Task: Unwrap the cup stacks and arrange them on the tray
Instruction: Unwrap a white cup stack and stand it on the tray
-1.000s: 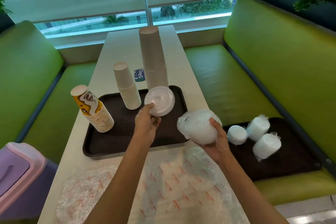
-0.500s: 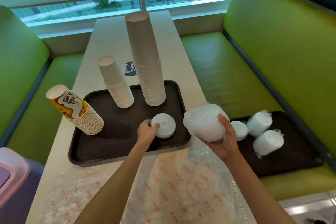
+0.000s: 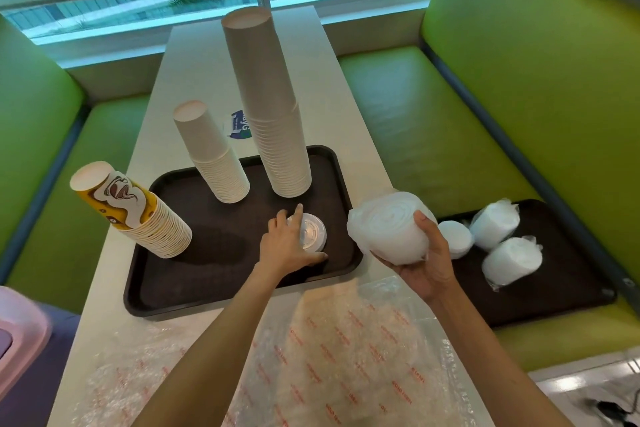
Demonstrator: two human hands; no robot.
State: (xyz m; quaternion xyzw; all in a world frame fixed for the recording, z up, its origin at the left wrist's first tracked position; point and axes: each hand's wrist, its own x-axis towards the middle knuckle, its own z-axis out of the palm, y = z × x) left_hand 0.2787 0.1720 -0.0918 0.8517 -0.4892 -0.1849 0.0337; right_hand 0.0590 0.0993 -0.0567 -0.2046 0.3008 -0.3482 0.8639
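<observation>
On the table lies a dark brown tray (image 3: 194, 288). A tall plain cup stack (image 3: 270, 104), a shorter plain cup stack (image 3: 211, 152) and a yellow printed cup stack (image 3: 138, 211) stand on it upside down. My left hand (image 3: 287, 243) rests on a small stack of white lids (image 3: 313, 230) at the tray's right front, fingers spread around it. My right hand (image 3: 424, 260) grips a plastic-wrapped stack of lids (image 3: 388, 229), held in the air just right of the tray.
A second dark tray (image 3: 554, 295) on the green bench holds three more wrapped white stacks (image 3: 512, 260). Crumpled clear wrapping with red print (image 3: 311, 357) covers the near table. A pink-lidded bin (image 3: 17, 343) stands at the lower left. Green benches flank the table.
My left hand has brought the lids down from in front of the tall stack onto the tray's right front. My right hand has kept the wrapped stack in the air.
</observation>
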